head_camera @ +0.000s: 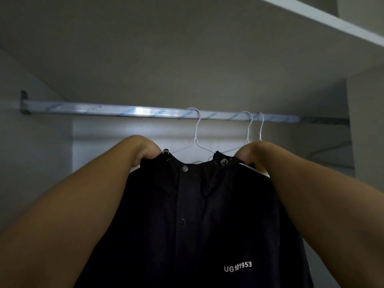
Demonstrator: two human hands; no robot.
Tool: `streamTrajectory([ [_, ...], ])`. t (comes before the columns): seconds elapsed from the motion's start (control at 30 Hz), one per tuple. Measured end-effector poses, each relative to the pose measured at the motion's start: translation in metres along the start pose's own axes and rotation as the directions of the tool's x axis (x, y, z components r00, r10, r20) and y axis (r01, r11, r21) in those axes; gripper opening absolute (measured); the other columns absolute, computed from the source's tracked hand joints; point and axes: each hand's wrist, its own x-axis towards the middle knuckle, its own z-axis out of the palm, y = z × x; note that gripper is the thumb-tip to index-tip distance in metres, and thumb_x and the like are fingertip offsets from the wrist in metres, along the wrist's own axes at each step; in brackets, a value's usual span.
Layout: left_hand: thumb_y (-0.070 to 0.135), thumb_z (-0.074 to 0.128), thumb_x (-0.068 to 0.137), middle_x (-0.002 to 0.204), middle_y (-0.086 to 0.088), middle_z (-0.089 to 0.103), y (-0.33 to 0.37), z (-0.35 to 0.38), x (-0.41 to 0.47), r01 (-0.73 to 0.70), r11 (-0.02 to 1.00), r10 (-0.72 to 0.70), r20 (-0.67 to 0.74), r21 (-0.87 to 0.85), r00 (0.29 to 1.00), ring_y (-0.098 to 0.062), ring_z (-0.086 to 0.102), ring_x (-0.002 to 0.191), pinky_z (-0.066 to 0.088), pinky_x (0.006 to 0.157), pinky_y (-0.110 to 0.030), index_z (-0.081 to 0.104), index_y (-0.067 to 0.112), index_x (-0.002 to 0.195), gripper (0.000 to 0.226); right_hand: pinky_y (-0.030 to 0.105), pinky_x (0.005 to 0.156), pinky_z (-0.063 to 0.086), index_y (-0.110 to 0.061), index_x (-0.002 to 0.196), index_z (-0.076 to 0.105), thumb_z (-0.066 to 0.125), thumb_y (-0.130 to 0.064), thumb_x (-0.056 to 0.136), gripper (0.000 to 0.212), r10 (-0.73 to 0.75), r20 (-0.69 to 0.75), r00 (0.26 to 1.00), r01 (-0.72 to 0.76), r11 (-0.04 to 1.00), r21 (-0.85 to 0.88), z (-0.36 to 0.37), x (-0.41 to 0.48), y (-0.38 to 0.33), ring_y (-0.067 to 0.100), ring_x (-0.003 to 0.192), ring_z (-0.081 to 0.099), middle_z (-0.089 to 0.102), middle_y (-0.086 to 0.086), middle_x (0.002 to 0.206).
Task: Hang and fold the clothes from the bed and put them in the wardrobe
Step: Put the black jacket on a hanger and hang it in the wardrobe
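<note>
Both hands, left hand (143,148) and right hand (252,154), are pinching the dark shirt's (197,215) shoulders on the white hanger (196,129); she should be evening them so the collar sits centred.

A home wardrobe: hanging rail (145,111) (wire hangers (196,129) hooked on), shelf (324,19) above.

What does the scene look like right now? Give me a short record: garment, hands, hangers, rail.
garment: dark shirt, buttoned, white text UG101953
left hand: grips one shoulder of the shirt
right hand: grips the other shoulder
hanger: white wire hanger hooked on the rail, arms running behind the collar
other hangers: two more hooks beside it
rail: metal rail under a shelf
</note>
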Motion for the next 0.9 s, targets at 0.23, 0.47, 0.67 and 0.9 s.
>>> streamTrajectory([
  [0.23,0.004,0.05,0.099,0.073,-0.009,0.065,-0.004,0.006,0.01,-0.163,0.978,0.1,-0.383,-0.134,0.918,-0.024,0.056,0.067,0.046,0.062,-0.03,0.061,0.002,0.077,0.025,0.029,0.059,0.05,-0.004,0.083,0.072,0.063,-0.002,0.088,0.011,-0.263,-0.124,0.957,0.237,0.952,-0.193,-0.007,0.001,-0.008,0.025,0.063,0.062,0.069,0.013,0.074],
  [0.47,-0.006,0.049,0.08,0.111,0.006,0.067,-0.01,-0.005,0.028,-0.325,0.863,0.499,-0.556,0.386,0.664,-0.019,0.061,0.102,0.047,0.082,-0.028,0.077,0.036,0.082,0.05,0.039,0.081,0.048,-0.021,0.107,0.074,0.049,-0.007,0.089,0.034,-0.696,-0.604,0.389,0.322,0.717,-0.618,-0.003,0.014,0.003,0.034,0.105,0.059,0.057,0.002,0.127],
  [0.67,0.02,0.067,0.077,0.134,0.003,0.06,-0.008,-0.003,0.036,-0.149,0.954,0.28,-0.598,0.259,0.751,-0.023,0.059,0.118,0.054,0.092,-0.035,0.068,0.034,0.124,0.05,0.033,0.073,0.043,-0.014,0.097,0.063,0.054,-0.017,0.084,0.016,-0.445,-0.666,0.599,0.148,0.879,-0.454,0.001,0.009,-0.004,0.032,0.084,0.058,0.062,0.01,0.099],
  [0.9,0.012,0.066,0.08,0.096,-0.006,0.058,0.005,0.002,0.036,0.001,1.0,0.009,-0.72,0.013,0.694,-0.029,0.063,0.089,0.047,0.07,-0.03,0.057,0.011,0.089,0.013,0.035,0.076,0.042,-0.014,0.097,0.054,0.055,-0.016,0.09,0.007,-0.379,-0.64,0.668,0.106,0.9,-0.423,0.005,0.012,-0.018,0.029,0.087,0.055,0.057,0.005,0.098],
])
